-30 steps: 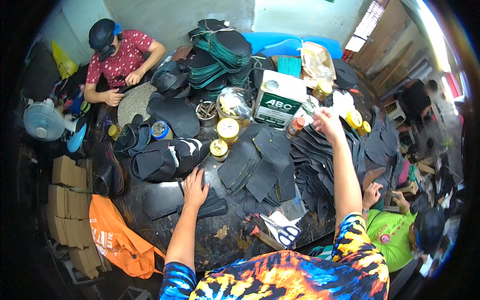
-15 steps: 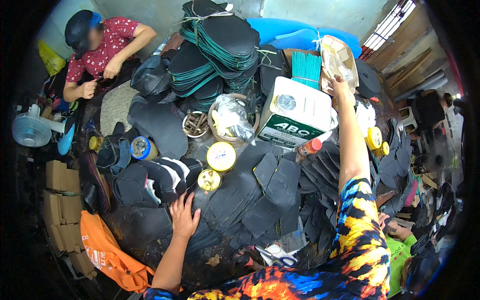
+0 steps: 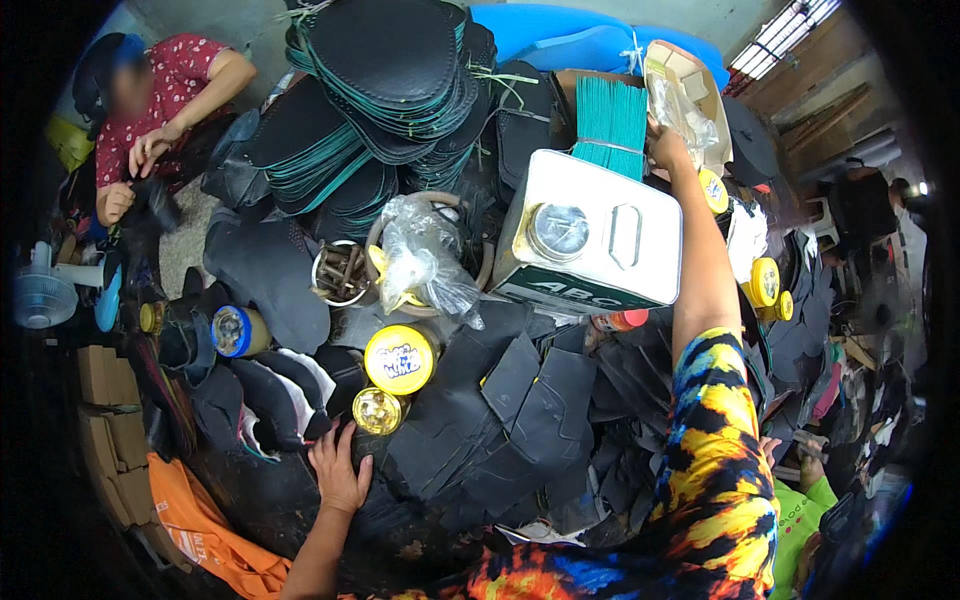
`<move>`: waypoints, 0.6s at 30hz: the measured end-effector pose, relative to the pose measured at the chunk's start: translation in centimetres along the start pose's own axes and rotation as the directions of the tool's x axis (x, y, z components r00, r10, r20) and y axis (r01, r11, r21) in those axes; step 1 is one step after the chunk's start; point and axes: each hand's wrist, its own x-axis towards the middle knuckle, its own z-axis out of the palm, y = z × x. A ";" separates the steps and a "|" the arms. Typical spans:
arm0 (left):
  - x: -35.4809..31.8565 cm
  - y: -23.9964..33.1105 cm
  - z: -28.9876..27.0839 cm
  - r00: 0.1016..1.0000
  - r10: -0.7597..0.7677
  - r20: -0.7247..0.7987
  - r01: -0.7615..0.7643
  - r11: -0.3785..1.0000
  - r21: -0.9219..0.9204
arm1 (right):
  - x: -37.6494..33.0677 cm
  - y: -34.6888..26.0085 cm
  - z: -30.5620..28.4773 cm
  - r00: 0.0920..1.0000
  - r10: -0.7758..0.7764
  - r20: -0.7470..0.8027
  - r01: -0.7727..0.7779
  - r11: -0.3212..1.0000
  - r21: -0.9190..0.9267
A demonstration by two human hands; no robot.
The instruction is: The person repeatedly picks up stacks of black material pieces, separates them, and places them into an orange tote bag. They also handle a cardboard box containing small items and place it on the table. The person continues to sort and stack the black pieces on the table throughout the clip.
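My left hand (image 3: 340, 472) lies with fingers spread on the dark table, its fingertips next to a row of black shoe uppers (image 3: 262, 402) with white lining. My right arm stretches far over the table, past a white and green metal can (image 3: 590, 235). At its end my right hand (image 3: 668, 148) is between a tied bundle of teal-edged pieces (image 3: 610, 125) and an open carton (image 3: 700, 95) holding clear plastic. Its fingers are bent and partly hidden, so whether they grip anything does not show. Two yellow-lidded jars (image 3: 400, 360) stand beyond my left hand.
Tall stacks of black soles (image 3: 385, 60) rise at the back. Loose black cut pieces (image 3: 530, 410) cover the middle. A tub with a plastic bag (image 3: 425, 255) and a tin of short brown pieces (image 3: 340, 272) stand behind the jars. Other people sit at far left and lower right.
The view has moved forward, so the can looks nearer. My right hand has gone from over the carton to beside the teal-edged bundle. My left hand stays flat on the table.
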 end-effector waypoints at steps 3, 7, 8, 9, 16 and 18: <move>0.0 -0.2 0.2 1.000 -0.011 0.007 0.011 1.000 0.005 | -2.3 0.1 -3.6 0.997 -0.067 0.039 0.075 0.961 -0.266; -0.1 -0.3 0.4 1.000 -0.009 0.006 0.009 1.000 -0.007 | -4.8 0.0 -4.6 0.991 -0.033 0.127 0.099 0.828 -0.552; 0.0 -0.3 0.4 1.000 -0.007 0.000 0.007 1.000 -0.009 | -4.9 -0.1 -4.2 0.992 0.000 0.129 0.075 0.814 -0.576; 0.0 -0.3 0.4 1.000 -0.011 0.007 0.011 1.000 -0.007 | -5.0 -0.2 -3.5 0.996 -0.063 0.056 0.084 0.786 -0.613; 0.2 -0.1 0.1 1.000 0.005 -0.004 -0.005 1.000 -0.005 | -3.0 0.9 0.2 0.996 -0.071 0.045 0.083 0.767 -0.636; 0.2 -0.2 0.2 1.000 0.015 -0.023 -0.016 1.000 -0.006 | -2.0 1.2 0.6 0.998 -0.068 0.001 0.053 0.770 -0.635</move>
